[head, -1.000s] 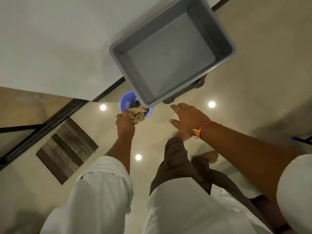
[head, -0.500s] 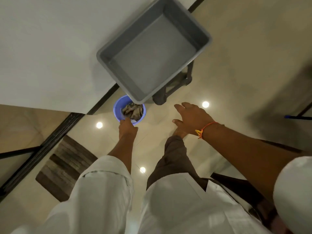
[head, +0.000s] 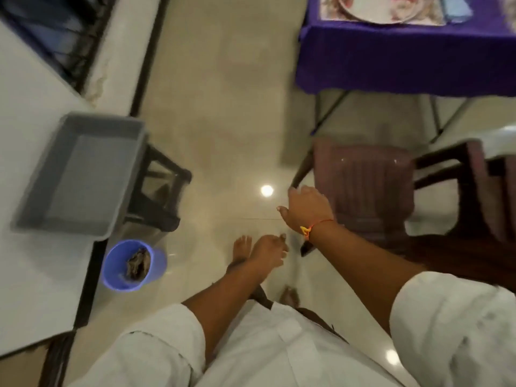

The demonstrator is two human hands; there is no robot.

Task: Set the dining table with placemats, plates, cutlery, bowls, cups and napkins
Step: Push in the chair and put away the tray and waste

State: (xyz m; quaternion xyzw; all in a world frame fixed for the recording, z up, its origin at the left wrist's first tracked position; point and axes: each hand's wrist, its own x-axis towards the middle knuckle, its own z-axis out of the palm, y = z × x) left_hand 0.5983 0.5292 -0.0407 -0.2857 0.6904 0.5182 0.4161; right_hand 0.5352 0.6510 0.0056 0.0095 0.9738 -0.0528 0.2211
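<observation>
Purple-clothed dining table (head: 405,60) at one o'clock bears a floral placemat (head: 328,11) and a white round plate (head: 377,12). Left hand (head: 268,254) and right hand (head: 307,210) hang relaxed, grasping nothing. Step judged: transit between items. Next move: locate the remaining tableware, since the grey plastic tub (head: 81,174) at nine o'clock appears empty.

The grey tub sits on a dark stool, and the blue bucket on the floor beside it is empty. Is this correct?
Not quite: the head view shows the blue bucket is not empty; a crumpled brownish wad lies in it. The grey tub does sit on the dark stool.
</observation>
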